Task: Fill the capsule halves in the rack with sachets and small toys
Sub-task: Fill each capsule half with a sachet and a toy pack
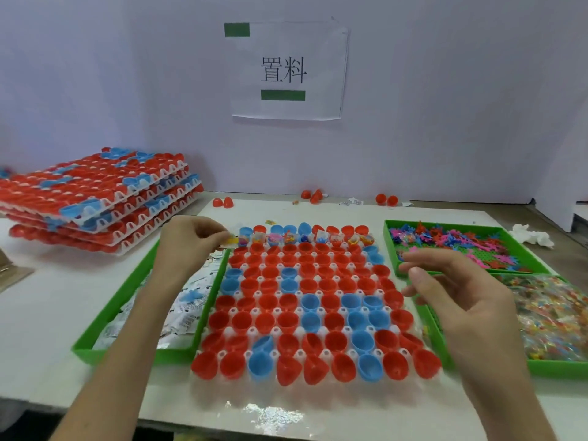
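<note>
A: Left hand [191, 240]?
B: Pinching a yellow piece [233, 240] at the far-left corner of the rack [251, 331]. Right hand [445, 288] hovers loosely open and empty.
A: Risk?
B: A loose drop may miss the halves [305, 238] and lodge between them.
A: Around?
B: Sachet tray [143, 356] left, toy tray [389, 243] right, stacked racks [95, 198] behind. Nothing seems to block.

Your station faces a plain, pale lavender wall [445, 106], evenly lit and free of hard shadows. A white paper sheet [321, 103] bearing two printed characters and two green strips is fixed to it, its lower edge lifting. Your table [38, 313] is white-topped. A side panel [560, 173] closes off your right.
</note>
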The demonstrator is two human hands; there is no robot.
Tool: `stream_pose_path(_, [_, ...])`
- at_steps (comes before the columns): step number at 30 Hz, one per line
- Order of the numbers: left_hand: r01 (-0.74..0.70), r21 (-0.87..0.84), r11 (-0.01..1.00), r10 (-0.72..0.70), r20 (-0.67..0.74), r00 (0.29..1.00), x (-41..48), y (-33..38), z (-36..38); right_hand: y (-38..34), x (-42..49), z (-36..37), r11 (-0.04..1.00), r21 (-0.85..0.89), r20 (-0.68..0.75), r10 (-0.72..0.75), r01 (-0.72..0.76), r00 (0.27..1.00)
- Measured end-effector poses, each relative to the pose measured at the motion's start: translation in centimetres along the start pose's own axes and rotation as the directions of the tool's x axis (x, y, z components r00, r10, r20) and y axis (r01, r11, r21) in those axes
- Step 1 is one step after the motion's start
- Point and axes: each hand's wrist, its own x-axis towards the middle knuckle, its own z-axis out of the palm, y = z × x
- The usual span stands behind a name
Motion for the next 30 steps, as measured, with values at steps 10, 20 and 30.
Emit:
stream_pose_path(10, [-0.107,0.25,0.962,0.056,0.203,0.978,2.8,-1.8,2.6,0.7,0.1,-1.0,0.999,-0.03,-0.028,-0.024,0.024,0.999])
stream_pose_path(20, [-0.207,0.419,0.884,0.045,0.363,0.931,3.6,-0.5,2.5,0.6,0.1,-1.1,0.999,-0.026,-0.023,-0.026,0.025,0.999])
stream_pose_path(30, [-0.231,0.455,0.86,0.042,0.388,0.921,3.3,-0.4,2.9,0.8,0.1,-1.3,0.999,-0.033,-0.013,-0.023,0.023,1.0])
